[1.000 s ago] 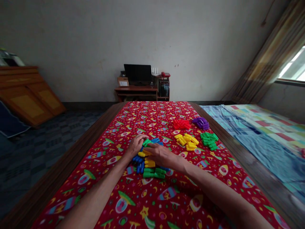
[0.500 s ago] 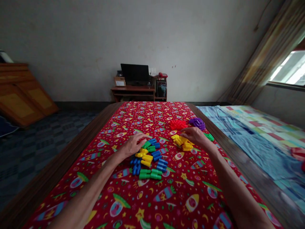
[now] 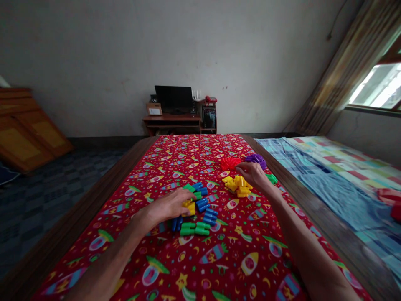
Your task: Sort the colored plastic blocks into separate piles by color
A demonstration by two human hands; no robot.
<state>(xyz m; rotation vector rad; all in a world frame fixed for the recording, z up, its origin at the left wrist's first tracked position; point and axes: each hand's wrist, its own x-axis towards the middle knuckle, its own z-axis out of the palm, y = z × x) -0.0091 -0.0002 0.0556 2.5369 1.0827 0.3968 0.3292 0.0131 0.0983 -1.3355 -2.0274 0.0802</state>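
Observation:
My left hand reaches over a mixed group of plastic building blocks, its fingers curled round a yellow block. Blue blocks and green blocks lie around that hand, and part of the group is hidden beneath it. Above a pile of yellow blocks hovers my right hand, thumb and fingers drawn together. Whether anything is between those fingertips is hidden. Just beyond them is a heap of red pieces.
Purple pieces lie beside the red heap, and green pieces sit near the right edge of the patterned red cloth. A bed adjoins the table on the right. A desk with a monitor stands beyond the far end.
My left hand has come nearer and lower, from the far edge of the mixed group onto its yellow blocks. My right hand has lifted slightly off the yellow pile. The view has shifted a little.

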